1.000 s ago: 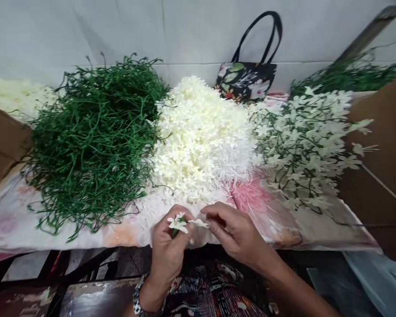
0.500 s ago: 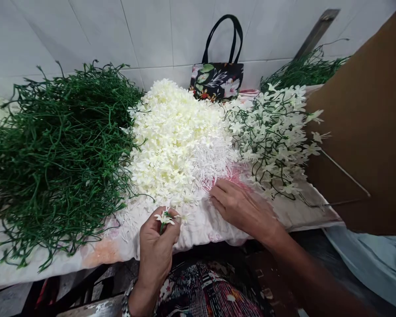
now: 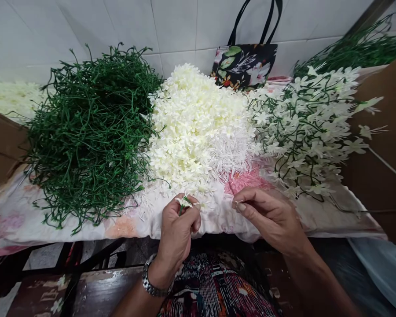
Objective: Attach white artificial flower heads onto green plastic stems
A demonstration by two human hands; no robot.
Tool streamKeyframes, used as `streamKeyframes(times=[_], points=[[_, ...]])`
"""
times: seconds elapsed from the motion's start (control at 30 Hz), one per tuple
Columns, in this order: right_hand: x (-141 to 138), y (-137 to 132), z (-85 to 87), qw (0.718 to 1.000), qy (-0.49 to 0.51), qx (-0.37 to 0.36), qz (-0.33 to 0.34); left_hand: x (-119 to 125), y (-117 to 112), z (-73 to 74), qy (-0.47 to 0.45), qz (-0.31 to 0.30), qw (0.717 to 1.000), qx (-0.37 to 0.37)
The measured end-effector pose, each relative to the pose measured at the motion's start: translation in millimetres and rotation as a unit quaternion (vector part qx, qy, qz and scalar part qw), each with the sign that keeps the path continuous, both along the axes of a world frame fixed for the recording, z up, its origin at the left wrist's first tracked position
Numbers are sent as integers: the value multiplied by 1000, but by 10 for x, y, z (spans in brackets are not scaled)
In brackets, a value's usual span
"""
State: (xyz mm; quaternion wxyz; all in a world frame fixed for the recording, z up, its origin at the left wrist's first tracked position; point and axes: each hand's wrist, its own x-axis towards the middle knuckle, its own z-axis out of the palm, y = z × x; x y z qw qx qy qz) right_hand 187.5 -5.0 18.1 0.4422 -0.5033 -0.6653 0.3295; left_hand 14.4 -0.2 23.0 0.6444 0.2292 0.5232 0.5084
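Observation:
My left hand [image 3: 180, 226], with a metal watch at the wrist, is closed round a green plastic stem that carries a white artificial flower [image 3: 184, 202]. Thumb and forefinger of my right hand [image 3: 267, 215] pinch together to the right of it, over the cloth; something tiny and pale may be between the tips, too small to name. Just beyond the hands lies a heap of cream artificial petals [image 3: 191, 119]. Thin white stamens [image 3: 231, 152] are piled at its right side, and pink stamens [image 3: 247, 178] lie nearer my right hand.
Green plastic stems [image 3: 92, 132] form a big tangle on the left. White flowers on stems [image 3: 303, 132] are stacked on the right, against a brown cardboard box [image 3: 383, 185]. A floral handbag [image 3: 246, 66] stands by the tiled wall. Patterned cloth [image 3: 69, 240] covers the table.
My right hand has come away from the pink stamens, back toward me, with its fingertips now pinched. My left hand keeps the flower stem. The view has shifted left.

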Motion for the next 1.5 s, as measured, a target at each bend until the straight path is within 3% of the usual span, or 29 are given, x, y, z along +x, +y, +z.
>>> streamKeyframes(times=[0.13,0.37,0.53,0.77,1.07,1.2,1.37,1.5], points=[[-202,-100,37,996,84,-1,-21,23,-25,1,11,-19,1000,0],[-425,-87,-139,992,99,80,-18,51,-101,-13,-1,-41,999,10],[-457,-59,-191,991,112,76,-24,52,-136,-60,-13,-51,998,22],[-466,-97,-246,990,75,115,-36,35,-154,-89,-45,-57,997,36],[-462,-114,-312,973,-7,229,-24,29,-156,-140,-70,-58,995,45],[-450,-111,-289,981,-22,193,-9,10,-157,-146,-57,-65,995,52],[-426,-109,-232,993,35,117,5,-14,-157,-135,-52,-83,992,77],[-438,-109,-217,993,61,104,19,0,-146,-136,-44,-62,994,74]])
